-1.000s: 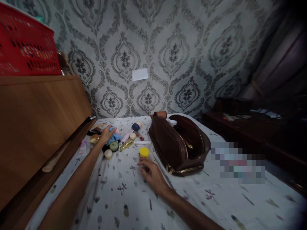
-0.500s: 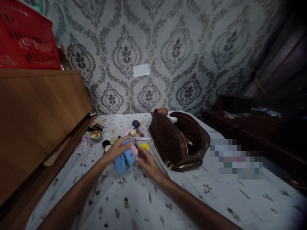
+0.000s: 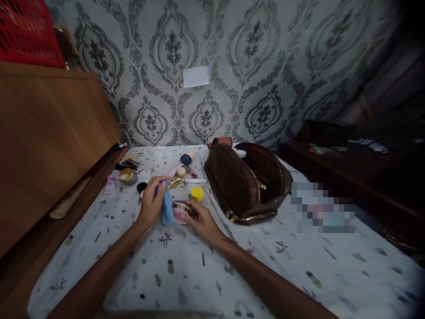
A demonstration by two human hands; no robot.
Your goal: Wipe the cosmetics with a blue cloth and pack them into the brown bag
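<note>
A crumpled blue cloth (image 3: 168, 212) is gripped in my left hand (image 3: 151, 201), hanging below the fingers. My right hand (image 3: 203, 221) holds a small round cosmetic jar (image 3: 181, 212) with a pinkish body and a shiny metallic band, tilted on its side. The cloth lies right beside the jar. Just beyond my right hand stands a yellow-topped container (image 3: 197, 193). Past the left fingers lie a gold tube (image 3: 175, 182) and a white pen-like tube (image 3: 195, 180). A black round lid (image 3: 141, 188) is partly behind my left hand.
An open brown toiletry bag (image 3: 232, 181) stands on the patterned sheet (image 3: 186, 274) to the right. Several cosmetics lie further back, among them a gold-lidded jar (image 3: 126, 176) and a pink tube (image 3: 110, 185). A wooden cabinet (image 3: 53, 146) borders the left side.
My left hand and the blue cloth have drawn slightly left off the jar, so more of the jar shows in my right hand. The view has tilted down.
</note>
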